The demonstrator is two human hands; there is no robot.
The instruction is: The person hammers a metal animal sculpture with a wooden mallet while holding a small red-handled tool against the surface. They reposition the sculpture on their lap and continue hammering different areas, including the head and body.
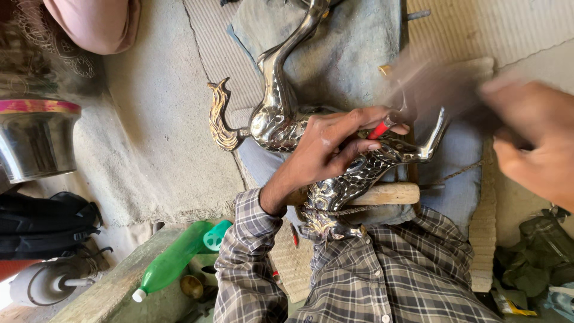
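— What lies under the hands?

— A silver metal horse figurine, on its side on a grey cloth, its golden tail pointing away from the cloth.

— And the left hand?

— It rests on the horse's body, fingers closed around a red-handled chisel.

— The right hand?

— Blurred beside the horse's legs, closed on a blurred tool.

— Anything else near?

— A wooden block crosses under the horse; a green plastic bottle lies well apart from it.
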